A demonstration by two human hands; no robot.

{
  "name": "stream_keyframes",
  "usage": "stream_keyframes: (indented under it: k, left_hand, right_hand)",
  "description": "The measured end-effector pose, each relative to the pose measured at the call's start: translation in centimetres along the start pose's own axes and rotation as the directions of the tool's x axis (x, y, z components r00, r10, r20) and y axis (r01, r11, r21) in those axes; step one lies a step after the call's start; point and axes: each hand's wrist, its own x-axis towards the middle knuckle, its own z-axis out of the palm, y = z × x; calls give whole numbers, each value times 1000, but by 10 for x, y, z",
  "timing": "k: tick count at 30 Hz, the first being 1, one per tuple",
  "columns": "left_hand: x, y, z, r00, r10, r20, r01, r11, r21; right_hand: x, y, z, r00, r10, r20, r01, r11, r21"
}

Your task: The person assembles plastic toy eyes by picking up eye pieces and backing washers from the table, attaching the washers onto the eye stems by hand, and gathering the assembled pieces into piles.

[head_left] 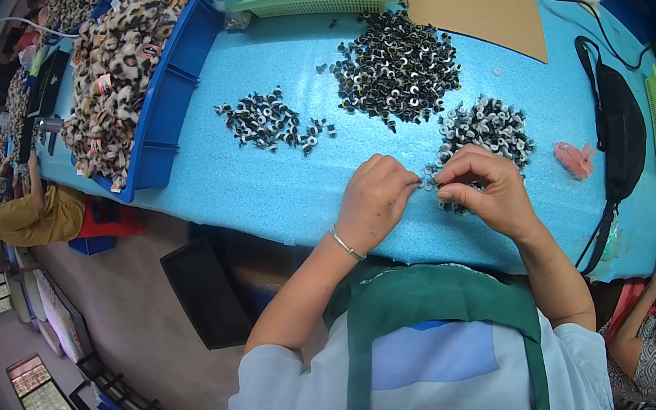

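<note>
Blue tabletop (199, 181), cardboard (476, 8) and black bag (622, 138) near pieces (493, 127)

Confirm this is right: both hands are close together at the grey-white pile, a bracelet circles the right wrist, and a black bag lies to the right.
Not quite: the head view shows the bracelet on the left wrist, not the right. The rest stands: left hand and right hand are close together at the grey-white pile, and the black bag lies to the right.

The left hand (382, 200) and right hand (493, 188) are on the dark pile's (395, 68) near side. Cardboard (476, 6) lies to its right.
</note>
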Motion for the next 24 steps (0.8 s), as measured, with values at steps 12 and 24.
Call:
stream_keyframes:
  k: [12,24]
  left_hand:
    - [-3,24,1,723,-688,67,476,424,-771]
    - [-9,28,8,733,-678,54,330,285,-900]
  right_hand:
    - [4,14,22,999,24,-21,-23,999,46]
    - [5,8,22,994,109,-4,-108,989,104]
